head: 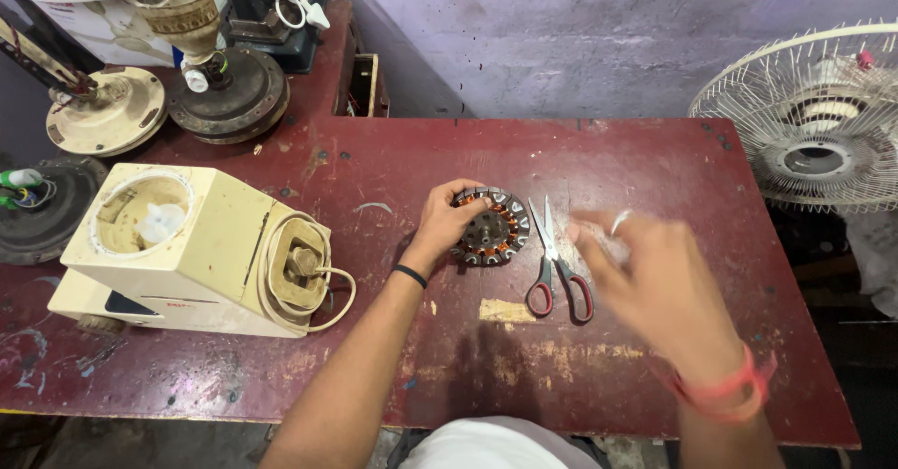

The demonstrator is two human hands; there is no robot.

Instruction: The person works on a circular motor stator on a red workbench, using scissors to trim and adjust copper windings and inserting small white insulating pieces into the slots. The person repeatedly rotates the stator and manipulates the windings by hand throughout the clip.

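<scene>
Head view looks down on a dark red table (393, 165), where the left hand (447, 216) grips the left edge of a round motor core (493, 227) with copper windings, fingers curled over its rim. Just right of it lie red-handled scissors (554, 263). Above them the blurred right hand (645, 277) hovers, fingers loosely spread, holding nothing. A cream mixer base (187, 254) sits far left
</scene>
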